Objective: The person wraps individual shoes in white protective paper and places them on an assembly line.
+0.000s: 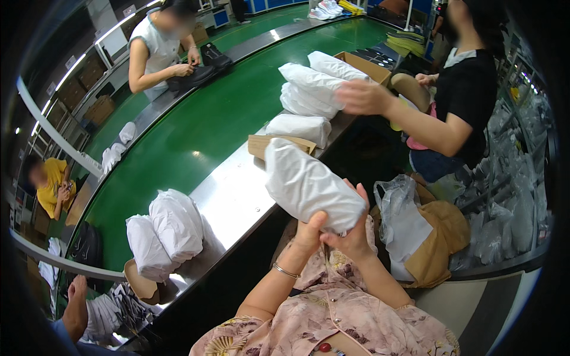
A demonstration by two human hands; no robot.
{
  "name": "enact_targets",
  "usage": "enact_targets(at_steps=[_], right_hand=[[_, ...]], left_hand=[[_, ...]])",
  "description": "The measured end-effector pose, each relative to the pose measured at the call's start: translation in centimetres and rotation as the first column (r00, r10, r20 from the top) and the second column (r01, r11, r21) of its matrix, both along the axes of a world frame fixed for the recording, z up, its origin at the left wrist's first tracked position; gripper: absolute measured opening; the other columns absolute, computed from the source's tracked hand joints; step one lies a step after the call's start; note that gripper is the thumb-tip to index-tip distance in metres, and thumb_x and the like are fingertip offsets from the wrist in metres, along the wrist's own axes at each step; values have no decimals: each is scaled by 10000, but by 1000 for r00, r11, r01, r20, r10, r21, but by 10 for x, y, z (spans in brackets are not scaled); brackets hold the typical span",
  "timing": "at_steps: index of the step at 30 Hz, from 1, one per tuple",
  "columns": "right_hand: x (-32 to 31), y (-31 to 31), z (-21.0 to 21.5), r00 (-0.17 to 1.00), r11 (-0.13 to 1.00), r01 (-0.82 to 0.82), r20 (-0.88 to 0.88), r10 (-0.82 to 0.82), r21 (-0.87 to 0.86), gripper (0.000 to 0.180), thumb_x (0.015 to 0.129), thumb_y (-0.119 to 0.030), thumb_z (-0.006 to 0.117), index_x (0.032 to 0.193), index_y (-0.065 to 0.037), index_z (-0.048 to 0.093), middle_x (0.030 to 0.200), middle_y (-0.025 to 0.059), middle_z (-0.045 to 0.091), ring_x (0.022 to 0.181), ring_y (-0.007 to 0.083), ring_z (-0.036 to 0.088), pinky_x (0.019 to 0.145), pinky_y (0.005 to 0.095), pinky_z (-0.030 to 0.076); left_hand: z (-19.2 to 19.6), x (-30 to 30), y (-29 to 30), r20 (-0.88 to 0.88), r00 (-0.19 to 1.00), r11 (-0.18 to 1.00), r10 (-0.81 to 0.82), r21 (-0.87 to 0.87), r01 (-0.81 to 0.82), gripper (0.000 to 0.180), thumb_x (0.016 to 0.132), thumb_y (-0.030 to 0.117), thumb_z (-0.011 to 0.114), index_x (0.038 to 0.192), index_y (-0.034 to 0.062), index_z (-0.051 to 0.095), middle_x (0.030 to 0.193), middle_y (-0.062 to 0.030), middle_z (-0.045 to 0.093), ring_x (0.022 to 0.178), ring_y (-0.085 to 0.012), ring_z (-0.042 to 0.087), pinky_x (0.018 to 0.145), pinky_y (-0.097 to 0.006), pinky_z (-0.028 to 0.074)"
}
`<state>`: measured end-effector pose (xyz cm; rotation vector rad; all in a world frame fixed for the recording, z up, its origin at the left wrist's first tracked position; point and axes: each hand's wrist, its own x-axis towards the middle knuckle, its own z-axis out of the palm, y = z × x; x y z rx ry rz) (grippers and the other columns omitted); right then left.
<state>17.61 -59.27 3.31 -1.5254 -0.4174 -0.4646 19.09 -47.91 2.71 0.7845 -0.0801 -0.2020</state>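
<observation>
Between my two hands is a white wrapped bundle (309,184), long and rounded, its thin covering creased all over. It is held up in front of me, tilted, with its far end near the metal edge of the table. My left hand (311,230) grips the near end from the left, thumb on top. My right hand (354,234) wraps round the same end from the right, with its fingers partly behind the bundle. What lies inside the wrapping is hidden. Just beyond it, a brown cardboard piece (258,145) and another white bundle (298,129) lie on the metal edge.
Several white bundles (317,86) are piled ahead, beside a cardboard box (362,68); a co-worker's hand (362,98) reaches there. More bundles (172,225) stand at the left on the metal ledge (237,199) along the green belt (196,136). Brown paper and a clear bag (398,207) lie at the right.
</observation>
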Motion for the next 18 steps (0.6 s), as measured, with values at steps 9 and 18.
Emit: enact_targets(at_steps=[9, 18], right_hand=[[-11, 5, 8, 952, 911, 304, 134, -277, -280, 883, 552, -90, 815, 1248, -20, 277, 1186, 183, 459, 1064, 263, 491, 911, 368, 393], [-37, 5, 29, 906, 867, 67, 393, 154, -494, 822, 601, -127, 776, 1240, -5, 274, 1104, 219, 480, 995, 331, 503, 868, 432, 389]], left_hand=[[-8, 3, 36, 409, 835, 724, 368, 438, -534, 805, 838, 381, 609, 1366, -51, 183, 1379, -191, 271, 1257, -256, 316, 1015, -374, 299], [54, -29, 88, -48, 930, 913, 364, 215, -346, 353, 932, 312, 498, 1050, -15, 560, 921, -20, 601, 838, -60, 532, 740, -196, 432]])
